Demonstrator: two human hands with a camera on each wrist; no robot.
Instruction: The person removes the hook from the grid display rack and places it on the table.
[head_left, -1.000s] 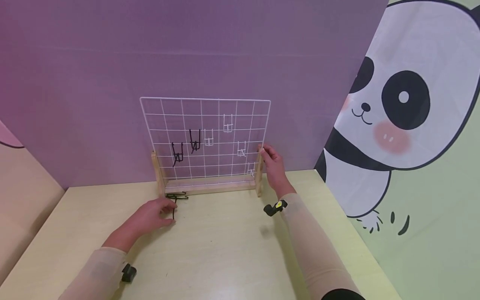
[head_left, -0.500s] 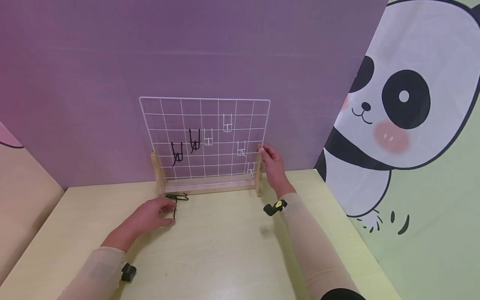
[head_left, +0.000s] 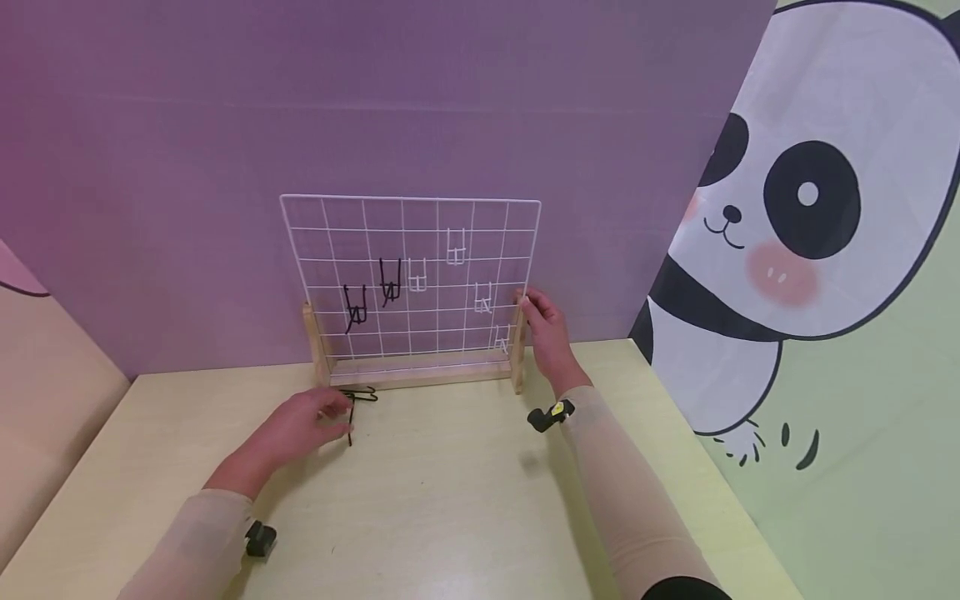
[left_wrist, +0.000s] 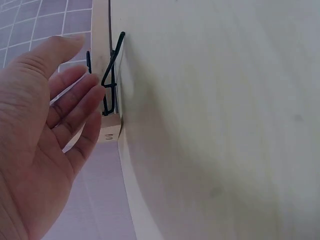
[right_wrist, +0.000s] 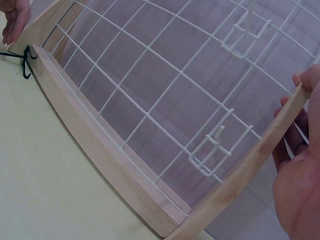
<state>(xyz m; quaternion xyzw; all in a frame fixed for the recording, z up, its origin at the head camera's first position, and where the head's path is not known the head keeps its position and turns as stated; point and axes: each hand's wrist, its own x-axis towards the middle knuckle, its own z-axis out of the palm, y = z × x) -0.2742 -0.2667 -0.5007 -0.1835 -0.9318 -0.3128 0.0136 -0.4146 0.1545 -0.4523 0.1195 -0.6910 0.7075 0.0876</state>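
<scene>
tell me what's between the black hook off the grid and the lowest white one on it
A wooden bar, then wire grid, in the right wrist view.

Looks like a child's room here, home or nursery unclear: cartoon panda point(head_left: 810, 200) beaming at two o'clock, and purple wall point(head_left: 480, 92) at twelve!

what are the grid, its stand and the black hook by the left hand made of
Grid: probably metal with a smooth white coating; its thin crossing wires suggest so. Stand: apparently wood, pale and matte, with faint grain. Black hook: likely metal, perhaps coated, given its thin, bent, uniformly dark rod.
</scene>
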